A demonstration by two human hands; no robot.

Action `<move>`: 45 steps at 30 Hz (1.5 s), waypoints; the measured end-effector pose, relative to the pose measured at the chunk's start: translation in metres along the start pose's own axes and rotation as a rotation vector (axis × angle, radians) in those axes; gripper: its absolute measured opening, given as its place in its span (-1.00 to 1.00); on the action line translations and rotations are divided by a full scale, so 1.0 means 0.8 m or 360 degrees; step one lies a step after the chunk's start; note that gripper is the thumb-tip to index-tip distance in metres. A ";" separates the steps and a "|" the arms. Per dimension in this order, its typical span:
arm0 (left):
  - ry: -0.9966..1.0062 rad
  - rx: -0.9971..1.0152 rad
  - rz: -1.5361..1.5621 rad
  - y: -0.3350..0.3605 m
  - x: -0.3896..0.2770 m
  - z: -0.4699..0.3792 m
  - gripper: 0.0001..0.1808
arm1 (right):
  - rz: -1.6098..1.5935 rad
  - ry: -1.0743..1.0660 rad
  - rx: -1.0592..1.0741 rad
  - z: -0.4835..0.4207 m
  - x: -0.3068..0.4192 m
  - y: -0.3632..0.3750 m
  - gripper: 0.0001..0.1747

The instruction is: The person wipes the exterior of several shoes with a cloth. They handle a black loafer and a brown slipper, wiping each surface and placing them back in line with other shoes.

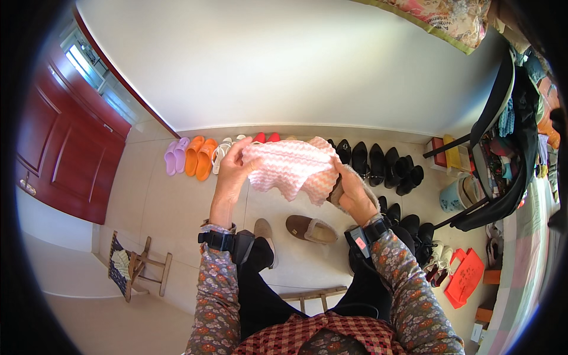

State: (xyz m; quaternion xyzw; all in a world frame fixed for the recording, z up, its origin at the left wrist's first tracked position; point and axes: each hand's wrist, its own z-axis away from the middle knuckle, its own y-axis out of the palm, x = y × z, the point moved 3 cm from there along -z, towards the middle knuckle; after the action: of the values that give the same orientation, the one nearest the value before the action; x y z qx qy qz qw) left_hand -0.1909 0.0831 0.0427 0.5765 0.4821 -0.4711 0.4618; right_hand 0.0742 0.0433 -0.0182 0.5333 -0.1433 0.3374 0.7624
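A pink and white zigzag-patterned cloth is stretched between my two hands above the tiled floor. My left hand pinches its left end between thumb and fingers. At the cloth's right end, my right hand grips it together with a fleece-lined brown slipper, which is partly hidden behind that hand and the cloth. A matching brown slipper lies on the floor between my feet, its fleece opening facing right.
Along the wall stand purple slippers, orange slippers and several black shoes. A folding stool is at left, near a red door. To the right are a black-covered rack, a bucket and a red bag.
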 end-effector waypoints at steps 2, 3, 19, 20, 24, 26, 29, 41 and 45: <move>0.0046 0.0198 -0.0091 0.001 0.001 0.002 -0.41 | -0.0042 0.0002 0.0004 -0.002 0.002 -0.002 -0.51; 0.0095 0.0169 -0.0385 -0.002 0.001 0.002 -0.47 | -0.0075 -0.0002 0.0012 -0.003 0.002 -0.003 -0.51; 0.0163 -0.0232 0.0012 -0.001 -0.016 0.003 -0.76 | 0.0063 -0.0121 -0.0105 -0.018 -0.005 -0.039 -0.62; 0.0175 -0.0235 0.0002 -0.002 -0.018 0.003 -0.75 | 0.0115 -0.0137 -0.0194 -0.020 -0.004 -0.044 -0.64; 0.0255 -0.0554 -0.0253 -0.013 -0.022 0.001 -0.73 | 0.0108 -0.0195 -0.0282 -0.025 -0.002 -0.055 -0.64; 0.0312 -0.0585 -0.0451 -0.019 -0.024 -0.001 -0.71 | 0.0101 -0.0235 -0.0345 -0.024 0.000 -0.057 -0.63; 0.0279 -0.0529 -0.0616 -0.027 -0.023 -0.004 -0.70 | 0.0101 -0.0305 -0.0323 -0.021 0.001 -0.052 -0.62; 0.0345 -0.0407 -0.0513 -0.015 -0.023 -0.007 -0.81 | 0.0305 -0.0096 -0.0404 -0.025 -0.048 -0.049 -0.68; 0.0550 -0.0255 -0.0626 0.042 -0.031 0.008 -0.83 | 0.0467 0.0127 -0.0212 -0.016 -0.069 -0.030 -0.48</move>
State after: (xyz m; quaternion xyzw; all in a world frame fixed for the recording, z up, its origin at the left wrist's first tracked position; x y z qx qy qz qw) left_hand -0.1608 0.0701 0.0691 0.5054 0.6921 -0.4067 0.3164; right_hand 0.0477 0.0303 -0.0723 0.4412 -0.2112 0.4558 0.7436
